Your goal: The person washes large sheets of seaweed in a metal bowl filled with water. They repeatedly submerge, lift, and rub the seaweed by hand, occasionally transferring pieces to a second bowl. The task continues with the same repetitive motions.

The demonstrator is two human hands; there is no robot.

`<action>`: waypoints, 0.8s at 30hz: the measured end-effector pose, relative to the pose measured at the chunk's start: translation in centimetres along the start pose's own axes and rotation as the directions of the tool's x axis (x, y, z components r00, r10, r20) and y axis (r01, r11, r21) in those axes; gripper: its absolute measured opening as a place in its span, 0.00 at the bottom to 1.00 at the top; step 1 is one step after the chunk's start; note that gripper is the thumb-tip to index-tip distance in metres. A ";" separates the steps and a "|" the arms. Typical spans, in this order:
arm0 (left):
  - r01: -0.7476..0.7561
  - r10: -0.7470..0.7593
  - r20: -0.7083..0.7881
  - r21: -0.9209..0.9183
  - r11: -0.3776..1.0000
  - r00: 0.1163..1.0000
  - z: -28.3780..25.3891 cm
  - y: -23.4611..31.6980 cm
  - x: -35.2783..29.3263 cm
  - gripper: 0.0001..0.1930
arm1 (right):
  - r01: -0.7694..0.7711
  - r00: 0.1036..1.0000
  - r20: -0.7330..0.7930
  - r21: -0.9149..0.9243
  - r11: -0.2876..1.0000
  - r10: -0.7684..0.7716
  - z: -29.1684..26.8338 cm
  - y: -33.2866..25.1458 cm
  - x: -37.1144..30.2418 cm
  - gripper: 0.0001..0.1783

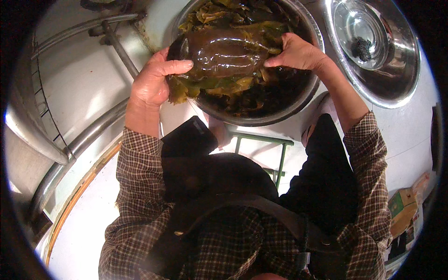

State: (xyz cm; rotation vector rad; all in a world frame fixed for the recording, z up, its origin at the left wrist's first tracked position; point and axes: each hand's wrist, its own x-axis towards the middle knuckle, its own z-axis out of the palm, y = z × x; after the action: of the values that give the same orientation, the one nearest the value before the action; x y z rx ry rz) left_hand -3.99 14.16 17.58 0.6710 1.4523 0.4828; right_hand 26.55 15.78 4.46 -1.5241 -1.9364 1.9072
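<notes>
A broad, glossy, brown-green sheet of kelp is stretched between my two hands over a large metal basin. My left hand grips its left end, thumb lying on top and fingers hidden underneath. At the other end, my right hand pinches the sheet between thumb and fingers. Frilled, yellowish edges of the kelp hang down on the near side. More dark, wet kelp fills the basin below and behind the sheet.
To the right stands a second metal basin holding a clear bowl with a dark scouring pad. Metal tubing runs along the left. A green-framed stool is between my legs. A cardboard box sits at lower right.
</notes>
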 end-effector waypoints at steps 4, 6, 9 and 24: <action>0.074 -0.068 0.073 -0.093 0.993 0.995 -1.4 -0.3 1.2 0.26 | 0.279 0.957 -0.067 0.478 0.833 -0.282 0.0 3.5 1.5 0.24; 0.101 -0.095 0.115 -0.048 0.994 0.989 0.1 0.2 0.3 0.26 | 0.091 0.989 0.012 0.730 0.677 -0.146 -0.4 3.2 1.0 0.24; 0.112 -0.137 0.136 0.178 0.978 0.981 2.2 -0.4 0.2 0.27 | 0.101 0.983 -0.020 0.891 0.443 -0.182 0.1 2.6 1.1 0.23; -0.182 0.190 -0.100 0.082 0.980 0.977 -0.5 1.9 -0.8 0.25 | 0.347 0.932 -0.111 -0.003 0.938 -0.345 0.8 2.9 2.6 0.22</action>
State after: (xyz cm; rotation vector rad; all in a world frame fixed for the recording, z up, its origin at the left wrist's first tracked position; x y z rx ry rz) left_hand -4.39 15.08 19.49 0.8551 1.5211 0.6222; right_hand 26.39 16.12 0.53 -1.1574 -1.9754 1.6518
